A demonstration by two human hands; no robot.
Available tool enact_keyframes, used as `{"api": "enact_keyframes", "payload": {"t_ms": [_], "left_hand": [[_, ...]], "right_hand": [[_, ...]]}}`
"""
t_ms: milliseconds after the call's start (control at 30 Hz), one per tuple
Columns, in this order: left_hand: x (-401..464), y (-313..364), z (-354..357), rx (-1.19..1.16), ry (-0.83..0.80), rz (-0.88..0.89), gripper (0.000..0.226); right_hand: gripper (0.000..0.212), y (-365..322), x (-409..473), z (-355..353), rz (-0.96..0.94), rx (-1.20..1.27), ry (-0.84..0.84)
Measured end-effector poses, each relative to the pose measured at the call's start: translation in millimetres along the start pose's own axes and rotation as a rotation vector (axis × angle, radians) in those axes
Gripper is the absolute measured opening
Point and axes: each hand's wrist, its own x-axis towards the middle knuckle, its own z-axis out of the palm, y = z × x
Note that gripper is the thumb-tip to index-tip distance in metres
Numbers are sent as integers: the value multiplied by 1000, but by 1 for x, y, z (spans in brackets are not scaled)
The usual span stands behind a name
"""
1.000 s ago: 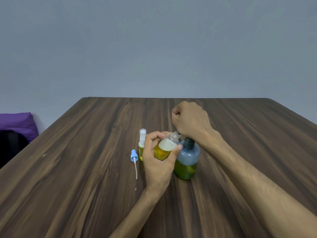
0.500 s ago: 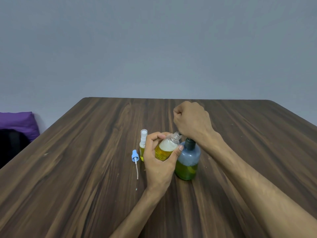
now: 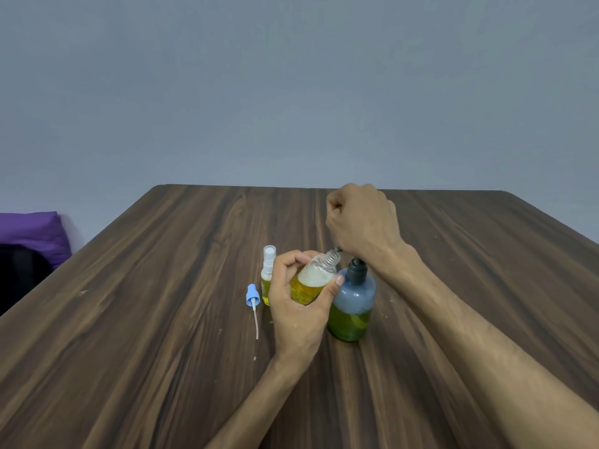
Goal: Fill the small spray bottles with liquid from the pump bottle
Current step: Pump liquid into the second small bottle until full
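My left hand (image 3: 296,306) grips a small clear bottle (image 3: 312,283), uncapped and tilted right, about half full of yellow liquid with foam above. Its threaded neck sits right under the pump spout. My right hand (image 3: 363,222) is a fist over the pump head of the blue-grey pump bottle (image 3: 353,303), which stands upright with green liquid in its lower part. The pump head itself is hidden under the fist. Behind my left hand stands a second small spray bottle (image 3: 267,273) with a white sprayer and yellow liquid. A blue spray cap with dip tube (image 3: 253,301) lies on the table to its left.
Everything rests on a dark wood-grain table (image 3: 162,319) whose far edge meets a grey wall. A purple cushion (image 3: 32,231) on a dark seat is beyond the table's left edge.
My right fist has risen slightly over the pump bottle. The left hand keeps the small bottle tilted under the spout, almost unmoved.
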Motion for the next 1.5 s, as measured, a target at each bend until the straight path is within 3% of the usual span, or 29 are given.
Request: {"api": "enact_keyframes", "payload": {"t_ms": [100, 267, 667, 1067, 1500], "left_hand": [[1, -1, 0, 11, -10, -8, 47], [0, 0, 0, 14, -4, 8, 47], [1, -2, 1, 23, -5, 1, 48], [1, -2, 0, 18, -1, -6, 48], [1, -1, 0, 26, 1, -20, 49]], "right_hand": [[39, -1, -2, 6, 17, -2, -61], [28, 1, -1, 2, 17, -8, 14], [26, -3, -4, 3, 47, 4, -79], [23, -4, -1, -1, -1, 6, -2], [22, -1, -4, 6, 7, 33, -56]]}}
